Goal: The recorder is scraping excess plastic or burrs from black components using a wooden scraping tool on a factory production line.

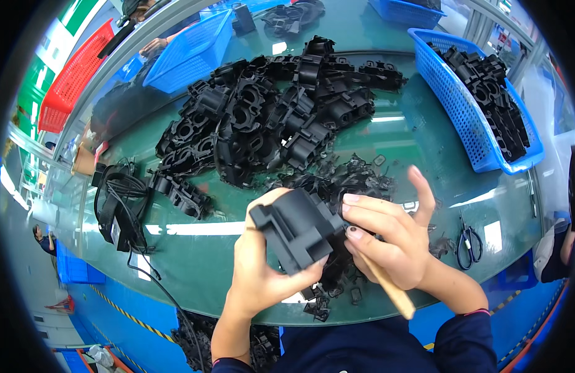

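Note:
My left hand (250, 273) is wrapped round a black moulded plastic part (296, 227), a blocky housing with a rounded top and stepped side, held tilted above the near part of the table. My right hand (396, 239) grips a slim tool with a pale wooden handle (390, 289). Its fingertips are at the right side of the part, with the index finger raised. The working end of the tool is hidden by my fingers and the part. Thin black plastic scraps (365, 177) lie behind and beneath my hands.
A heap of black moulded parts (241, 115) covers the table's middle. Nippers with dark handles (469, 245) lie at right, below a blue basket (446, 118) of parts. A black device with coiled cable (116, 199) sits at left. A co-worker's hand (154, 46) shows far left.

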A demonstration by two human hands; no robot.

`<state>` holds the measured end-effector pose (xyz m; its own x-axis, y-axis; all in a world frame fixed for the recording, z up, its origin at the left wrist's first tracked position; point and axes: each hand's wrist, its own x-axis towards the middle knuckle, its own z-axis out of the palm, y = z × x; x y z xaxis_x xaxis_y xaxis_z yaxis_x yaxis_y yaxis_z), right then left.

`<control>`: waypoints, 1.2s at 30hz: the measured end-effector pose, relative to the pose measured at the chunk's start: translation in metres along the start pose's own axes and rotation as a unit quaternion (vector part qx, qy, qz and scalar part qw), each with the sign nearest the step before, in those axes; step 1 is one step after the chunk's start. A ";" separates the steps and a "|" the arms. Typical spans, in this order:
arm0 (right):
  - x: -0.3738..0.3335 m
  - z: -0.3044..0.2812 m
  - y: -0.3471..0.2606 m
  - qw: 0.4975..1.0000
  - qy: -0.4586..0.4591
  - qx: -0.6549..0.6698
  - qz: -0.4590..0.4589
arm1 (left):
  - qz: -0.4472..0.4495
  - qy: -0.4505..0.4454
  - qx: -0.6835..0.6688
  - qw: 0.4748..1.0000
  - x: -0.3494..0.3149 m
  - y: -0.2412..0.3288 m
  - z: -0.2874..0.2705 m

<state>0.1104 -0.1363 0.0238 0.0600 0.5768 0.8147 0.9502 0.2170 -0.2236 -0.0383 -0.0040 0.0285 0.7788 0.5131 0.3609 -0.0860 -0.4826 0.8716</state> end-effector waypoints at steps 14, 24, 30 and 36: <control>0.000 -0.019 -0.005 0.835 -0.023 0.434 0.338 | 0.404 0.071 0.358 0.839 -0.010 -0.018 -0.006; -0.004 -0.016 -0.024 0.872 -0.042 0.390 0.293 | 0.418 0.085 0.348 0.835 -0.020 -0.035 0.003; -0.003 -0.016 -0.025 0.886 -0.071 0.366 0.277 | 0.445 0.124 0.366 0.808 -0.018 -0.043 0.006; -0.002 -0.017 -0.036 0.902 -0.061 0.292 0.313 | 0.456 0.122 0.393 0.789 -0.021 -0.046 0.005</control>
<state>0.0815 -0.1585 0.0391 0.4598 0.8051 0.3746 0.4171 0.1766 -0.8915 -0.0478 0.0038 -0.0211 0.4641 -0.2275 0.8561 -0.0548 -0.9720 -0.2286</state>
